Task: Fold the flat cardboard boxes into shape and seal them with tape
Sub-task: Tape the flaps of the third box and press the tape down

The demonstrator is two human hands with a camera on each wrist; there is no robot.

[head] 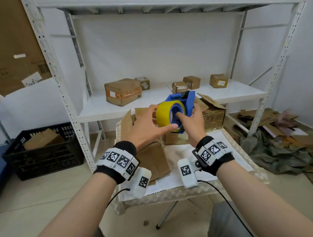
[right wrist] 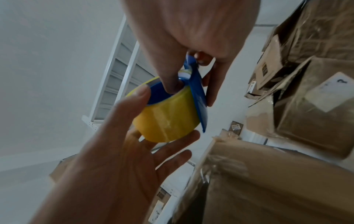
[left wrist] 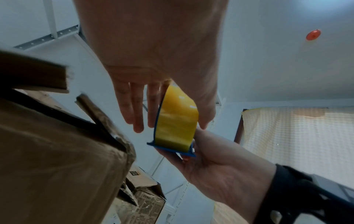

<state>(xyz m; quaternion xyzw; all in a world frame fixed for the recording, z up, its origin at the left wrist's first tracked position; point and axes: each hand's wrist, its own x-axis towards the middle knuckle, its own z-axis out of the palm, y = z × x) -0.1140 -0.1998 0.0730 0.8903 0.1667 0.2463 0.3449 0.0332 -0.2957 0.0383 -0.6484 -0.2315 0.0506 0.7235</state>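
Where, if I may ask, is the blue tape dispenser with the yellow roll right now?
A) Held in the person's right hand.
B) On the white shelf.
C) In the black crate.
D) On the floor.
A: the right hand grips the blue tape dispenser in the air, while the left hand holds the yellow roll between thumb and fingers.

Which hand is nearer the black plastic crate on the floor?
Left. The left hand, holding the yellow tape roll, is toward the crate; the right hand holds the blue dispenser farther away.
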